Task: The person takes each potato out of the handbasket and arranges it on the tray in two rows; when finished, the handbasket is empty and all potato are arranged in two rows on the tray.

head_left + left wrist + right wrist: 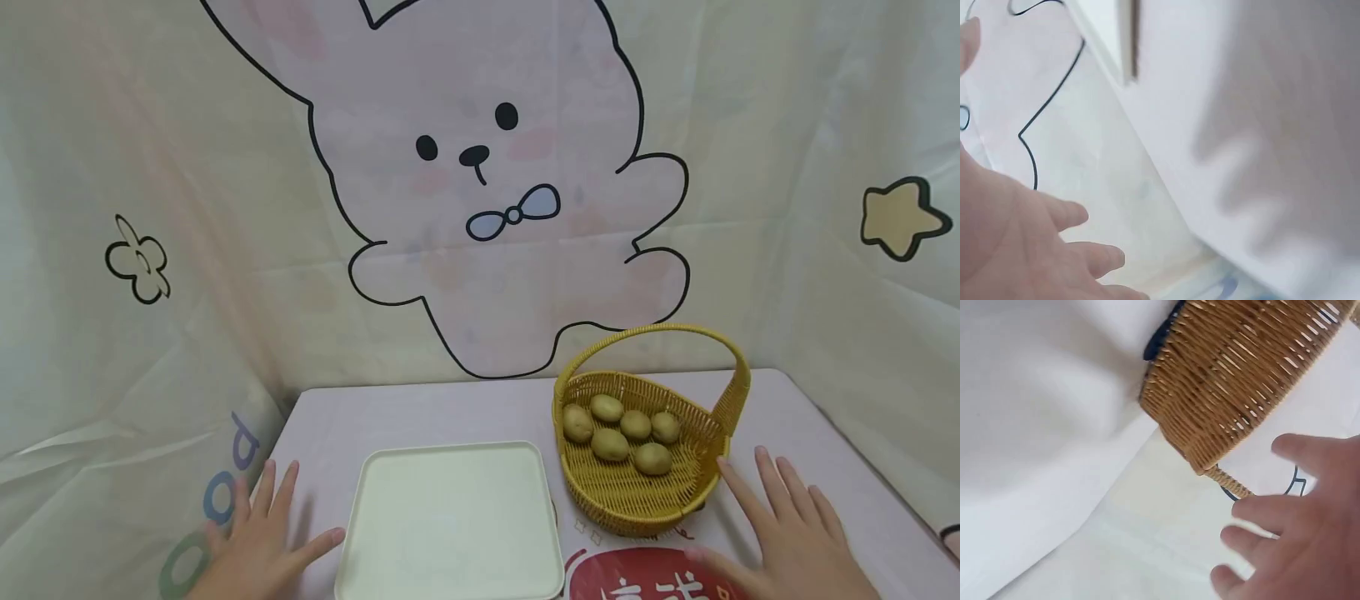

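Note:
In the head view my left hand hovers with spread fingers at the left of a pale rectangular tray; its thumb points toward the tray's left edge. My right hand is spread out at the lower right, its index fingertip close to the side of a yellow wicker basket; whether they touch I cannot tell. Several brownish potatoes lie inside the basket, under its arched handle. The left wrist view shows the left palm holding nothing. Straight fingers of the right hand appear beside the woven basket wall.
A white cloth covers the table. A red printed patch with white characters lies between tray and right hand. Behind the table hangs a curtain with a cartoon animal, and side curtains stand close on both sides.

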The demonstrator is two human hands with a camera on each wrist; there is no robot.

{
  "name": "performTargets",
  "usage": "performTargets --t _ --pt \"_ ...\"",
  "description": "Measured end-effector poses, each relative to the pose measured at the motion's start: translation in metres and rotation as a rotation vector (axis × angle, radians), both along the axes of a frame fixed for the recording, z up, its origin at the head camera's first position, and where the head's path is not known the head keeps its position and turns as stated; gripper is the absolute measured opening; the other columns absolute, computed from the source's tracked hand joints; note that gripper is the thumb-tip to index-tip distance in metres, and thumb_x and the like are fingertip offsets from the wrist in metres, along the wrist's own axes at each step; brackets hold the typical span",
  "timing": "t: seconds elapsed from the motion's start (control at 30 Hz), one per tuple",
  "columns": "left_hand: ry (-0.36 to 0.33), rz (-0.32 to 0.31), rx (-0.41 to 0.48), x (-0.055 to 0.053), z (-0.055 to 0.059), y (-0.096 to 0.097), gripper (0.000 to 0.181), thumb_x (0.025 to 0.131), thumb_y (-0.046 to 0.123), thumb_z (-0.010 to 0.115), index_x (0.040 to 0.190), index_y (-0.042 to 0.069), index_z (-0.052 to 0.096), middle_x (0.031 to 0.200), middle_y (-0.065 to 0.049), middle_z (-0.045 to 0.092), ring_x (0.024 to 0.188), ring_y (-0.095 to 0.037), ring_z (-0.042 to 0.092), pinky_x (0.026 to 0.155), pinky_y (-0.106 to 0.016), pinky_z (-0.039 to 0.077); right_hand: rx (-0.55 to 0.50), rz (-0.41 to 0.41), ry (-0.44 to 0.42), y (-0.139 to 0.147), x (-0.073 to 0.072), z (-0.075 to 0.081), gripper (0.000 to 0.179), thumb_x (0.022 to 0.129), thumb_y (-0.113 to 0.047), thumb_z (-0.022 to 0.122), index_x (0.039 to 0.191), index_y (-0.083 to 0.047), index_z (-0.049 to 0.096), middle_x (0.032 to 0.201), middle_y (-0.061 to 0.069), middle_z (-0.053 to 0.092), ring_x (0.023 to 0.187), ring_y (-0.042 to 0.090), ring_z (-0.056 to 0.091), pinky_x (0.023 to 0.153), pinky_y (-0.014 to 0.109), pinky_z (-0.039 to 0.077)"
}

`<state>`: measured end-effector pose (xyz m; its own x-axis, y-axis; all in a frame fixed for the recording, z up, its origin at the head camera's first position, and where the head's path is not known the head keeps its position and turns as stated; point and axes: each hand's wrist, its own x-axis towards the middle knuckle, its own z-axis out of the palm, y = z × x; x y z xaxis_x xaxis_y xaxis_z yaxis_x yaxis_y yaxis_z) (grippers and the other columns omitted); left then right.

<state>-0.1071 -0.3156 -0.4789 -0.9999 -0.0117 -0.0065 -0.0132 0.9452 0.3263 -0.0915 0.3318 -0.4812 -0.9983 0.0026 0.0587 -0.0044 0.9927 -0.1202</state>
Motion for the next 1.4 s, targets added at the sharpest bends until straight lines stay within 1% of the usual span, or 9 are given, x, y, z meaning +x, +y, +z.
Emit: performTargets --t 0.1,0.2,0.33,0.4,0.5,0.63,0.93,1.23,1.4 --pt "-0.012 -0.032 0.128 -0.007 0.002 0.005 0.121 0.093 0.070 0.072 0.172 0.001 0.012 0.176 -0.035 0.013 0.157 -0.068 0.013 0.111 -0.092 0.020 -0.056 0.073 0.065 -0.007 -0.002 0.019 0.119 0.082 -0.082 0.074 0.169 -0.012 0.032 0.170 0.039 0.024 0.147 0.062 0.028 0.112 0.085 0.025" --pt "-0.034 -0.026 0.242 -0.016 0.003 0.009 0.116 0.094 0.066 0.075 0.170 -0.002 0.020 0.172 -0.033 0.030 0.151 -0.057 0.042 0.116 -0.074 0.041 -0.121 0.157 0.163 -0.017 -0.007 0.036 0.115 0.079 -0.071 0.086 0.166 -0.011 0.040 0.168 0.035 0.032 0.139 0.060 0.041 0.104 0.084 0.037" --pt "-0.131 0.055 0.423 -0.033 0.001 0.013 0.098 0.095 0.060 0.077 0.166 0.004 0.036 0.155 -0.025 0.059 0.126 -0.040 0.071 0.101 -0.053 0.061 -0.200 0.267 0.224 -0.032 -0.019 0.056 0.107 0.079 -0.062 0.091 0.163 -0.015 0.046 0.169 0.028 0.038 0.138 0.056 0.049 0.098 0.083 0.045" --pt "-0.186 0.097 0.528 -0.043 -0.001 0.015 0.088 0.097 0.053 0.078 0.161 0.004 0.045 0.142 -0.021 0.069 0.115 -0.032 0.077 0.093 -0.045 0.065 -0.242 0.319 0.213 -0.040 -0.029 0.066 0.102 0.081 -0.060 0.091 0.162 -0.016 0.048 0.170 0.024 0.039 0.142 0.054 0.048 0.100 0.081 0.046" --pt "-0.245 0.130 0.666 -0.055 -0.004 0.017 0.069 0.099 0.042 0.079 0.148 -0.002 0.059 0.129 -0.016 0.075 0.100 -0.025 0.079 0.086 -0.041 0.067 -0.295 0.391 0.186 -0.054 -0.049 0.076 0.097 0.085 -0.058 0.088 0.162 -0.013 0.049 0.170 0.021 0.041 0.148 0.050 0.047 0.107 0.077 0.046" --pt "-0.300 0.107 0.725 -0.067 -0.008 0.019 0.051 0.099 0.033 0.080 0.131 -0.007 0.070 0.119 -0.014 0.078 0.093 -0.024 0.078 0.084 -0.042 0.067 -0.311 0.455 0.145 -0.070 -0.080 0.084 0.093 0.089 -0.057 0.086 0.159 -0.008 0.050 0.162 0.021 0.053 0.146 0.047 0.052 0.113 0.071 0.047" --pt "-0.389 0.040 0.776 -0.079 -0.019 0.014 0.046 0.092 0.015 0.082 0.131 -0.007 0.070 0.109 -0.009 0.077 0.090 -0.018 0.071 0.080 -0.032 0.065 -0.345 0.444 -0.079 -0.090 -0.136 0.077 0.082 0.091 -0.045 0.087 0.157 -0.010 0.055 0.151 0.019 0.064 0.132 0.041 0.066 0.107 0.063 0.056" --pt "-0.401 0.065 0.804 -0.080 -0.028 0.012 0.049 0.090 0.013 0.087 0.131 -0.005 0.068 0.098 -0.004 0.077 0.086 -0.016 0.071 0.078 -0.032 0.065 -0.455 0.423 -0.182 -0.097 -0.160 0.053 0.071 0.091 -0.028 0.089 0.153 -0.007 0.060 0.147 0.019 0.067 0.127 0.041 0.069 0.103 0.058 0.060" --pt "-0.413 0.026 0.807 -0.079 -0.030 0.009 0.048 0.093 0.015 0.085 0.132 -0.006 0.067 0.096 -0.005 0.076 0.083 -0.016 0.070 0.077 -0.030 0.064 -0.481 0.418 -0.220 -0.100 -0.164 0.048 0.066 0.091 -0.022 0.088 0.150 -0.005 0.062 0.140 0.021 0.071 0.125 0.042 0.070 0.104 0.060 0.059"
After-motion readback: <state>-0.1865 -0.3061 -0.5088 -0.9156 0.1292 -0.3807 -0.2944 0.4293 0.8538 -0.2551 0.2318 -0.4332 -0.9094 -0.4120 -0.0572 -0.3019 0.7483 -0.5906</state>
